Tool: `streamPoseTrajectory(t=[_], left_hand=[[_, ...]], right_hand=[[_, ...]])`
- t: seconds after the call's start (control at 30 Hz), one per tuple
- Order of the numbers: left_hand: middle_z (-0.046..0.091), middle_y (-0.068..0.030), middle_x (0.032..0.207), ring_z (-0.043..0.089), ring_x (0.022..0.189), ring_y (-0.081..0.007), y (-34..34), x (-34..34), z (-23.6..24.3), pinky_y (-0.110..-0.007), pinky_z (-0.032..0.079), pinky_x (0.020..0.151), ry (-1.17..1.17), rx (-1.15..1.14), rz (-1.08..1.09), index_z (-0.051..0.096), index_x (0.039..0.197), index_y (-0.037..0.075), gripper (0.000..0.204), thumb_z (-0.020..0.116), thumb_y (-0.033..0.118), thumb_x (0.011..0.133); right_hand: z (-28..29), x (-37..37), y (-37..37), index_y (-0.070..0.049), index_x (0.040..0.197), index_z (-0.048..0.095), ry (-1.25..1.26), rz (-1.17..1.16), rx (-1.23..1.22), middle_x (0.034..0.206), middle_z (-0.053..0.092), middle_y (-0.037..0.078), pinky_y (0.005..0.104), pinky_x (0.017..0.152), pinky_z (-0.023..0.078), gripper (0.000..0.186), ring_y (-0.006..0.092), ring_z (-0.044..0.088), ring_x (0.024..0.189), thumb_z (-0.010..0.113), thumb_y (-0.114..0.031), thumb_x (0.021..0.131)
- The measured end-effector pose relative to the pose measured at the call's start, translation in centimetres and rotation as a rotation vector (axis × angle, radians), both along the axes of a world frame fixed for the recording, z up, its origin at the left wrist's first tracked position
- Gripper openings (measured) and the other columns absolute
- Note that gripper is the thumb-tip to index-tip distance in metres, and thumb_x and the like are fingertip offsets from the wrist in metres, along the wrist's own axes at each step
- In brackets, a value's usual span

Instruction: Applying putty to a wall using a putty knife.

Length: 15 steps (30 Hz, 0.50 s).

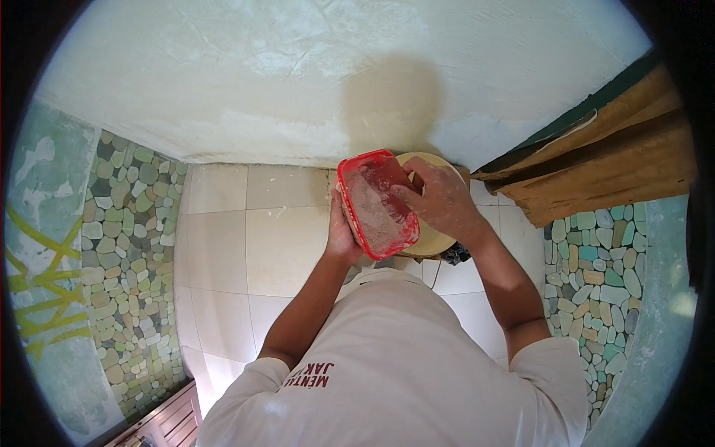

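Both of my hands are up in front of my chest, working on one thing: a shallow rectangular red plastic container (pixel 377 203), tilted so its open face turns toward me. Its inside is smeared with a pale, whitish-grey coating. My left hand (pixel 341 232) grips it from the left and from beneath, fingers curled around the long edge, mostly hidden behind the rim. My right hand (pixel 439 197) comes in from the right, its fingertips (pixel 400 195) bent down into the container and pressing against the coated inner face; I cannot tell whether they pinch anything small.

Just behind the container, touching or nearly touching it from my view, sits a round cream-coloured bucket (pixel 436 238), mostly covered by my right hand and the container. A small dark object (pixel 456 254) lies on the floor right beside the bucket's lower edge; it is too small to make out.

Below everything is a floor of large cream square tiles (pixel 279 238), bordered on the left and right by strips of green and tan pebble mosaic (pixel 130 246). Ahead rises a rough white plastered wall (pixel 298 82). Brown wooden boards (pixel 611 156) lean in the upper right corner. My white short-sleeved shirt (pixel 402 365) fills the lower middle.
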<state>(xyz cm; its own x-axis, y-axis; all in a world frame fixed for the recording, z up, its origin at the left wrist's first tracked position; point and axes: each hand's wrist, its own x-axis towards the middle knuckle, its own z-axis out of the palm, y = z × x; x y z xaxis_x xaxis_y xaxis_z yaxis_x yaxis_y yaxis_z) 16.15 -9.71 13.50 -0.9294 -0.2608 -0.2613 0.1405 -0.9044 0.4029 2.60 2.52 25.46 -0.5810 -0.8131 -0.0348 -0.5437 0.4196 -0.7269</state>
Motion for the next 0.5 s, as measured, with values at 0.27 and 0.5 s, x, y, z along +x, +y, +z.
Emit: streamPoseTrajectory(t=[0.27,0.5], left_hand=[[0.040,-0.0108,0.147,0.041,0.133,-0.0305,1.1,-0.9,1.3,-0.047,0.035,0.111,-0.053,-0.046,0.028,0.030,0.148,0.014,0.079,0.022,0.070,0.094],[0.042,-0.0110,0.146,0.044,0.131,-0.0296,0.8,-1.4,0.6,-0.046,0.037,0.110,0.057,-0.029,0.048,0.033,0.147,0.015,0.079,0.025,0.071,0.093]], right_hand=[[-0.9,2.1,0.0,0.000,0.095,0.057,0.220,0.072,0.095,0.082,0.065,0.021,0.0501,0.068,0.047,0.017,0.0412,0.060,0.075,0.059,-0.015,0.087],[0.6,1.5,0.7,0.002,0.100,0.054,-0.006,0.124,-0.115,0.087,0.063,0.025,0.0467,0.066,0.046,0.016,0.0410,0.061,0.076,0.055,-0.010,0.091]])
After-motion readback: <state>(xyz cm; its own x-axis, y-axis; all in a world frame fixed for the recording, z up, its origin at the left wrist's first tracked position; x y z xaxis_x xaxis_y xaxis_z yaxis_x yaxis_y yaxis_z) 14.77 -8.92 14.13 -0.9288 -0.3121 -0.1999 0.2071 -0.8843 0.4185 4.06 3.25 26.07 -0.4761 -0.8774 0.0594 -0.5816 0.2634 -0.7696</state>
